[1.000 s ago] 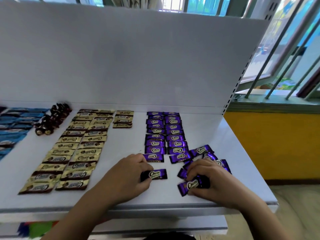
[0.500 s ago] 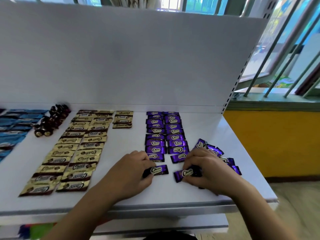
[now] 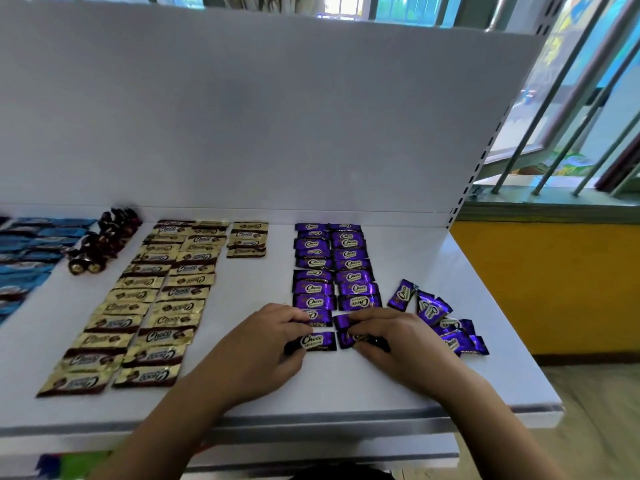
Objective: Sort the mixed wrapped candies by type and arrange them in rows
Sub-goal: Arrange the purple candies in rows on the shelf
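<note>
Purple Choco candies lie in two rows (image 3: 334, 265) down the middle of the white shelf (image 3: 346, 386). At the rows' near end, my left hand (image 3: 263, 348) pinches a purple candy (image 3: 317, 341) flat on the shelf. My right hand (image 3: 398, 337) pinches a second purple candy (image 3: 348, 339) right beside it, mostly hidden under the fingers. A loose heap of purple candies (image 3: 438, 317) lies to the right of my right hand. Gold Choco candies (image 3: 156, 299) form two long rows at the left, with a short third stack (image 3: 247, 239) behind them.
Dark twist-wrapped candies (image 3: 100, 240) and blue candies (image 3: 24, 258) lie at the far left. A white back panel (image 3: 242, 116) rises behind the shelf. The shelf's right edge drops off beside a yellow wall (image 3: 554, 289) and barred window.
Both hands slid their purple candies away from me and toward each other, up to the near end of the two purple rows. The loose heap at the right is now uncovered.
</note>
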Demonstrator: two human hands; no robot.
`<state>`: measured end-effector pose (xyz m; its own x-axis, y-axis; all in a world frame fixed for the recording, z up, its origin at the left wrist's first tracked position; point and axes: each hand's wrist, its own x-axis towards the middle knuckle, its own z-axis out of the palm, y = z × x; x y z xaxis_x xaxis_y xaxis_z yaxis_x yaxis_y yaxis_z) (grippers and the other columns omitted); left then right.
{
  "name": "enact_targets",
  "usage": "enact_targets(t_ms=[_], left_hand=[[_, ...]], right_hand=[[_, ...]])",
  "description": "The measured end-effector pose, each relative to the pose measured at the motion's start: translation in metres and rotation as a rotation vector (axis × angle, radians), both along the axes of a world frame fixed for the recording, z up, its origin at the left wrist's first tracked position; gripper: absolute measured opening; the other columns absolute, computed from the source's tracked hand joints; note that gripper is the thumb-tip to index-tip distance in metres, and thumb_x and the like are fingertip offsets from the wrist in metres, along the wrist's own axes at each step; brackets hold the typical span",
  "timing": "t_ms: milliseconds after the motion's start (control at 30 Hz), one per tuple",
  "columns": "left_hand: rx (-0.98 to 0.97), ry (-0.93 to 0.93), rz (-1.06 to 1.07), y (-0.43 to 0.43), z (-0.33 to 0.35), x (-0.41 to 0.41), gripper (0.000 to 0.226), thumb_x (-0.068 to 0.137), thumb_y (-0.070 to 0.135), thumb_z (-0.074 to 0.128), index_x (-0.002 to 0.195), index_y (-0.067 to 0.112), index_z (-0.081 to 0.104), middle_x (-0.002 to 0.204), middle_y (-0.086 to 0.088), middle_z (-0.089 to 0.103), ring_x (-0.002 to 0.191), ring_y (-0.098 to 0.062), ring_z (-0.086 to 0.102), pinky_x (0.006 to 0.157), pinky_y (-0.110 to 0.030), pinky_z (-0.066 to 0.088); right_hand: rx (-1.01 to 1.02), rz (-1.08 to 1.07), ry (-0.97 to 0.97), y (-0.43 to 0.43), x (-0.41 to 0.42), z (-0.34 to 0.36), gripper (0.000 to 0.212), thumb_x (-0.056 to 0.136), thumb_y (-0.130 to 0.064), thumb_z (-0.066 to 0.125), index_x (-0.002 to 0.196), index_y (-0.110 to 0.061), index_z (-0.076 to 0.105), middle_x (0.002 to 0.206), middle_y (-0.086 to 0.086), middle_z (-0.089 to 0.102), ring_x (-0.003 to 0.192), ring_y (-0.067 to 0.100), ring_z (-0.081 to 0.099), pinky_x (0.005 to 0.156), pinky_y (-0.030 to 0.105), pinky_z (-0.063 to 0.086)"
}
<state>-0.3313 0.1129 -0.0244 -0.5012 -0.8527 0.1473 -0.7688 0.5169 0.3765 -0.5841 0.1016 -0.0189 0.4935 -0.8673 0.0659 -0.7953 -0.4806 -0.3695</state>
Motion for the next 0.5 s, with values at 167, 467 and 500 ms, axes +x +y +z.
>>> enact_targets(t_ms=[167, 467, 500], left_hand=[[0.004, 0.002, -0.004, 0.0, -0.002, 0.0, 0.043, 0.095, 0.037, 0.055, 0.137, 0.03, 0.052, 0.138, 0.016, 0.048, 0.128, 0.003, 0.033, 0.101, -0.01, 0.03], [-0.027, 0.027, -0.013, -0.001, -0.007, -0.003, 0.042, 0.092, 0.042, 0.058, 0.133, 0.032, 0.055, 0.134, 0.017, 0.048, 0.126, 0.003, 0.034, 0.104, -0.018, 0.037], [-0.027, 0.02, -0.011, -0.002, -0.008, -0.003, 0.042, 0.093, 0.043, 0.057, 0.133, 0.033, 0.055, 0.134, 0.018, 0.048, 0.127, 0.003, 0.033, 0.105, -0.019, 0.037]], right_hand=[[-0.014, 0.001, 0.029, 0.003, 0.0, 0.003, 0.031, 0.092, -0.039, 0.057, 0.121, -0.032, 0.065, 0.133, -0.016, 0.057, 0.122, 0.002, 0.051, 0.105, 0.02, 0.039], [-0.059, -0.187, 0.263, 0.021, -0.047, -0.009, 0.071, 0.087, -0.072, -0.001, 0.148, -0.045, 0.022, 0.157, -0.021, 0.012, 0.148, 0.006, 0.005, 0.121, 0.036, 0.009], [-0.05, -0.194, 0.264, 0.021, -0.051, -0.01, 0.076, 0.084, -0.073, -0.01, 0.149, -0.046, 0.019, 0.157, -0.022, 0.01, 0.147, 0.005, 0.002, 0.121, 0.035, 0.005]])
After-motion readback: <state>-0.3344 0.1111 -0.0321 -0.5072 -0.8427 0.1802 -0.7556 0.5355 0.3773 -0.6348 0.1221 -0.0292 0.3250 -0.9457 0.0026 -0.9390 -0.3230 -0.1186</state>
